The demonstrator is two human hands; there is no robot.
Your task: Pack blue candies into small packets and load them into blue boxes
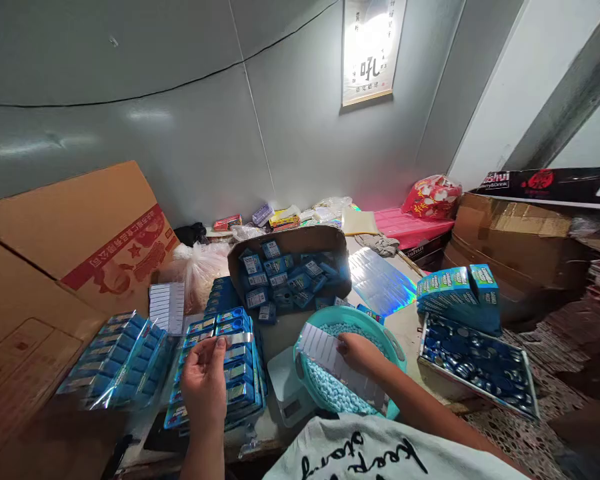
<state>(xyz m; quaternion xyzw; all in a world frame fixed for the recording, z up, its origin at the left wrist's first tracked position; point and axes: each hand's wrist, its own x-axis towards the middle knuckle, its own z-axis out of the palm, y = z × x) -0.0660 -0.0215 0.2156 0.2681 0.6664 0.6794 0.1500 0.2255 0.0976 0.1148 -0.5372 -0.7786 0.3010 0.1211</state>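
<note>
My left hand (205, 377) is closed, thumb against fingers, on one end of a small whitish sticker strip (240, 338). It is over a stack of blue printed boxes (241, 373) laid in rows. My right hand (363, 355) grips a white sheet of strip stickers (325, 350) over a teal basin (399, 347). Small light-blue pellets (325, 387) fill the basin, partly hidden by the sheet and my forearm. Under the basin's left side a white scale (285, 383) shows in part.
A brown carton (350, 267) of small blue packs stands behind the basin. Wrapped blue boxes (120, 360) and a large cardboard box (90, 233) are at left. On the right are a tray of dark blue round pieces (475, 363) and upright blue display boxes (445, 293).
</note>
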